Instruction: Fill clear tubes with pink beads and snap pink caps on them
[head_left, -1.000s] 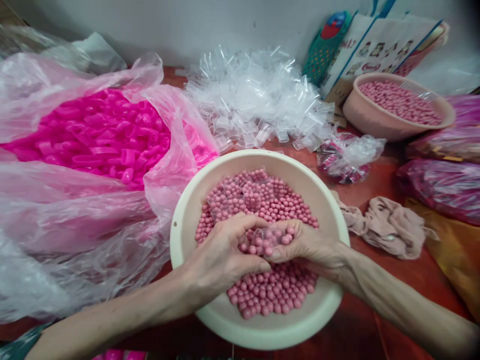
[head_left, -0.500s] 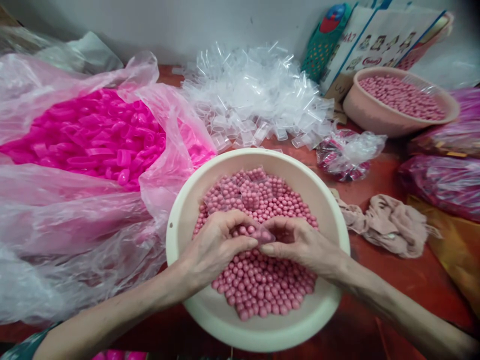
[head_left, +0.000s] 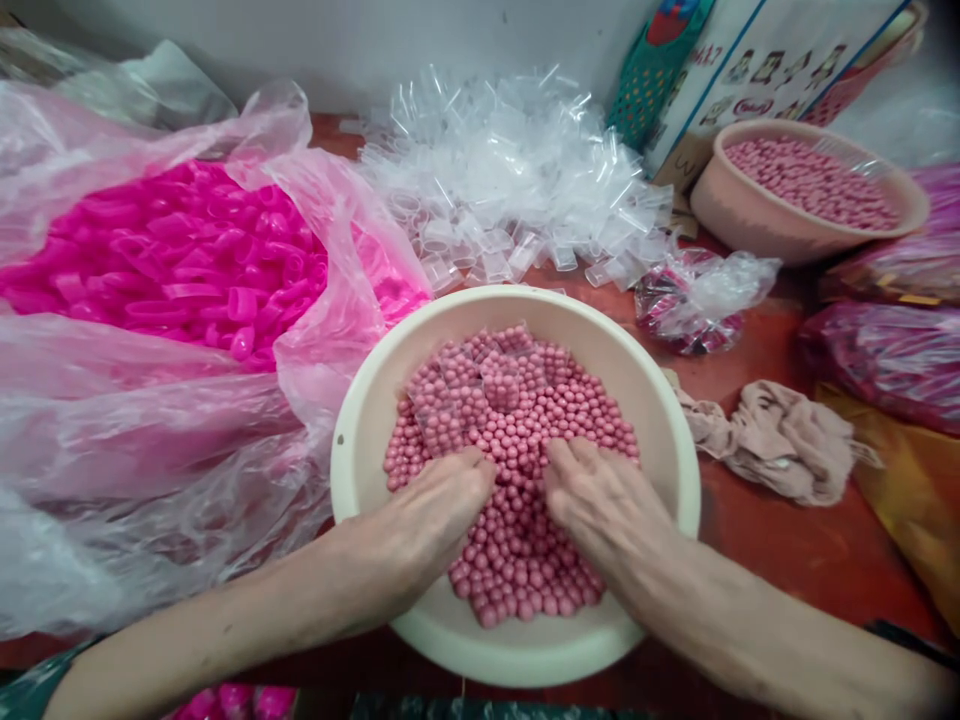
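A cream basin point(head_left: 360, 430) holds a heap of round pink beads point(head_left: 525, 590). Several small clear packets point(head_left: 499, 375) filled with beads lie on the heap's far side. On the left of the heap is my left hand point(head_left: 442, 500), fingers curled down just below the packets; whatever it may hold is hidden. My right hand point(head_left: 604, 505) sits opposite, its bent fingers pressed in among the beads. The back of the hand hides what those fingers grip. A gap of beads separates the two hands.
Left of the basin, an open plastic bag point(head_left: 330, 220) holds bright pink plastic pieces point(head_left: 187, 270). Clear plastic sleeves point(head_left: 510, 180) are piled behind. At right are a second bead basin point(head_left: 780, 215), a knotted clear bag point(head_left: 705, 295), a beige cloth point(head_left: 787, 440) and wrapped purple packs point(head_left: 885, 360).
My hands have moved apart from the bead packet they held together. The right hand has lowered into the beads. A filled packet now shows near the left hand, on the heap.
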